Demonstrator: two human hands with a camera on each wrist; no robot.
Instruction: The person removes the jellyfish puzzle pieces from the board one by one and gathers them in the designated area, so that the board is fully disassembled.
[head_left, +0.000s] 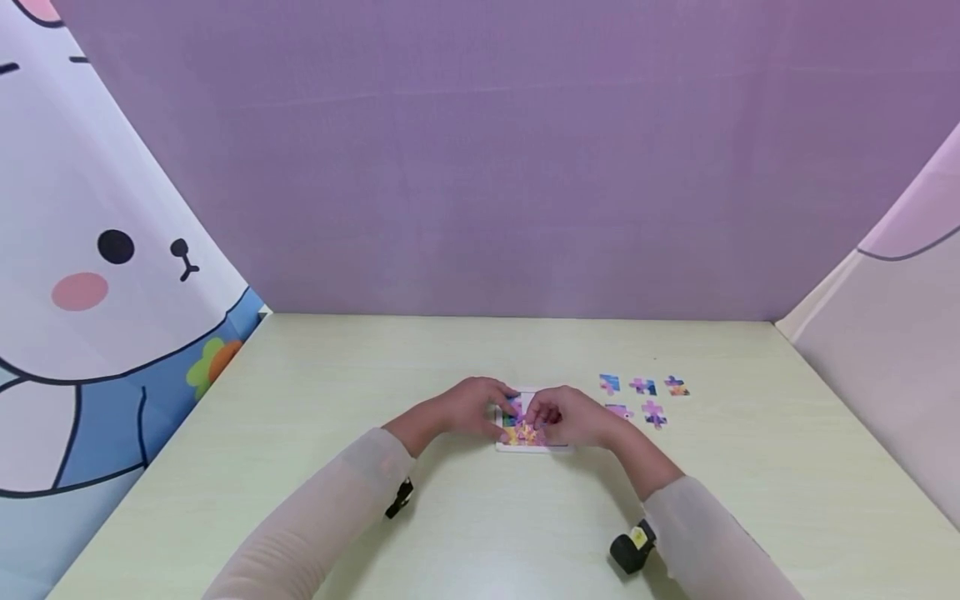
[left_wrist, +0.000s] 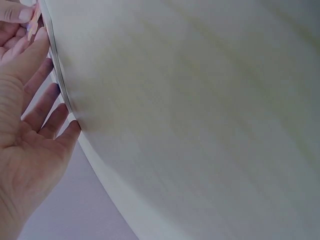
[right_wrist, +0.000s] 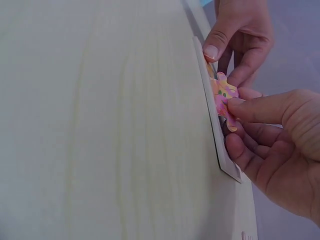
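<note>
A small white-bordered puzzle tray lies on the table, part of its picture filled with colourful pieces. My right hand pinches a pink and yellow jigsaw piece between thumb and fingers, tilted up over the tray. At the tray's left side, my left hand rests with its thumb near the lower corner and its fingers spread along the edge. In the left wrist view those fingers look fairly straight. Both hands cover parts of the tray.
Several loose jigsaw pieces lie to the right of the tray, one partly behind my right wrist. A purple panel rises at the table's back edge. Black wrist devices hang under both sleeves.
</note>
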